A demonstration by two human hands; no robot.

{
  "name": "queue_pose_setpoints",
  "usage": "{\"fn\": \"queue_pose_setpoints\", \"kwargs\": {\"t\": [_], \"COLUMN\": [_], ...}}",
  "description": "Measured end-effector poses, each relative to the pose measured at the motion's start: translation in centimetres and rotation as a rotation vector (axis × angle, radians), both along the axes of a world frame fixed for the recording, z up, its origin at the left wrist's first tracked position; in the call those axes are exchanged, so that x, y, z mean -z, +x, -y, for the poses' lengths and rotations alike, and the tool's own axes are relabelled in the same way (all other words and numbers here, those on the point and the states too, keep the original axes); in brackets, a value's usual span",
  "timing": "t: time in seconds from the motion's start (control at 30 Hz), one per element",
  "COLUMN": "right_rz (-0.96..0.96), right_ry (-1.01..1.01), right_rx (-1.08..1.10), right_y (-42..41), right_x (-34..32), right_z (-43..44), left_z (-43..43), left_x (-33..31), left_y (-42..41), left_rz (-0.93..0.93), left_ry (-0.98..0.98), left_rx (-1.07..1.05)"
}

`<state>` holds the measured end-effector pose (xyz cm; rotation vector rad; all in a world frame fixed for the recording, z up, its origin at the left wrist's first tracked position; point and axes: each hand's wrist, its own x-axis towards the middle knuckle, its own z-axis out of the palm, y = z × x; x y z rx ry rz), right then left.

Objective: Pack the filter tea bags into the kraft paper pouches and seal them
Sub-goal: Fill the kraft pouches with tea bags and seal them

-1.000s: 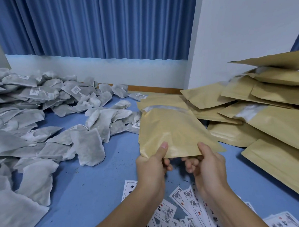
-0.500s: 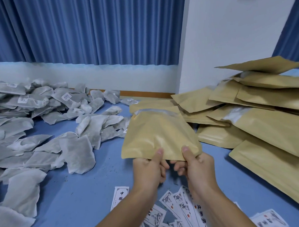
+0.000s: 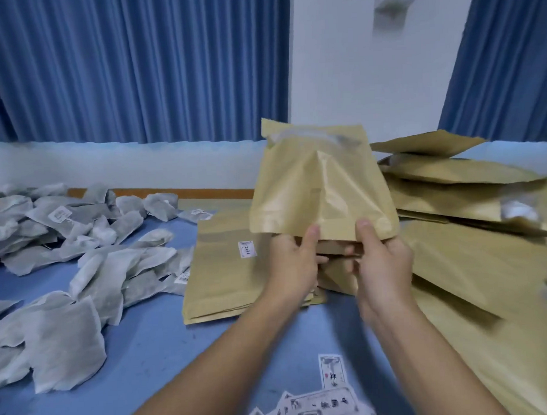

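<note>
Head view: the left hand (image 3: 295,263) and right hand (image 3: 382,262) each pinch the near edge of one pouch (image 3: 318,186), thumbs on its face and fingers behind. They hold it tilted up above the desk (image 3: 165,353), mouth at the far end. It seems to be being readied for filling: keep one hand clamped and spread the mouth with the other. Tea bags (image 3: 80,262) lie well left. A flat stack (image 3: 218,272) sits just beneath, a loose pile (image 3: 472,261) crowds the right, and labels (image 3: 321,406) lie nearest.
</note>
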<state>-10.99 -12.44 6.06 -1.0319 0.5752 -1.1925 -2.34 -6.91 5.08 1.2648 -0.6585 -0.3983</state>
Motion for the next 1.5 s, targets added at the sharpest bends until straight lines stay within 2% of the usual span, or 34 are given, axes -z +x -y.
{"fn": "queue_pose_setpoints", "kwargs": {"t": [0.1,0.2,0.23,0.27,0.33,0.4,0.5,0.57,0.63,0.7,0.8,0.9,1.13,1.23,1.3,1.37,1.4,1.43,1.5], "right_rz": [0.091,0.341,0.376,0.341,0.105,-0.170,-0.554,-0.831,-1.091,-1.202,-1.153,-1.103,-1.183,-1.213,-1.183,-1.110,-1.055,-0.986,-0.861], "right_ry": [0.028,0.186,0.219,0.200,0.037,-0.145,-0.473,-0.696,-0.903,-1.092,-1.237,-1.254,-1.338,-1.400,-1.426,-1.399,-1.353,-1.292,-1.180], "right_rx": [0.095,0.009,-0.041,-0.076,-0.097,-0.130,-0.217,-0.318,-0.362,-0.299,-0.225,-0.312,-0.590,-0.563,-0.475,-0.374,-0.343,-0.347,-0.445], "right_y": [1.8,3.6,4.2,4.7,5.9,6.8,7.5,7.8,7.8,7.8,7.7,7.7,8.3,8.3,8.2,8.0,7.8,7.6,7.0], "right_x": [-3.8,-6.0,-5.8,-5.4,-3.5,-0.7,3.2,5.5,7.2,8.0,8.0,7.6,6.2,5.7,5.3,4.9,4.7,4.4,3.6], "right_z": [5.8,10.3,11.3,11.8,11.7,10.4,7.7,6.1,4.8,3.8,2.8,2.2,0.7,0.3,-0.2,-0.6,-0.8,-0.9,-1.7], "left_z": [6.0,9.9,10.5,10.6,9.5,7.0,2.3,-0.7,-3.3,-5.1,-6.5,-7.5,-9.6,-10.5,-11.2,-12.2,-12.9,-13.5,-14.6], "left_x": [-4.7,-6.8,-6.3,-5.6,-2.9,-0.3,2.5,3.8,4.9,5.6,5.0,4.3,2.8,2.6,2.2,2.1,2.4,2.9,4.3], "left_y": [2.1,3.9,4.5,5.1,6.4,7.8,10.4,11.8,13.0,13.8,14.2,14.8,15.3,15.0,14.7,14.4,13.9,12.9,10.1], "left_rz": [0.047,-0.250,-0.216,-0.074,0.328,0.640,0.800,1.005,1.151,1.246,1.280,1.253,1.273,1.328,1.465,1.655,1.653,1.560,1.140], "left_ry": [0.001,-0.071,-0.002,0.121,0.416,0.598,0.769,1.043,1.191,1.132,1.014,0.952,0.920,0.858,0.843,0.619,0.441,0.273,0.093], "left_rx": [-0.051,0.157,0.175,0.148,0.032,-0.017,0.162,0.262,0.311,0.320,0.295,0.326,0.415,0.313,0.200,-0.048,-0.211,-0.354,-0.484]}}
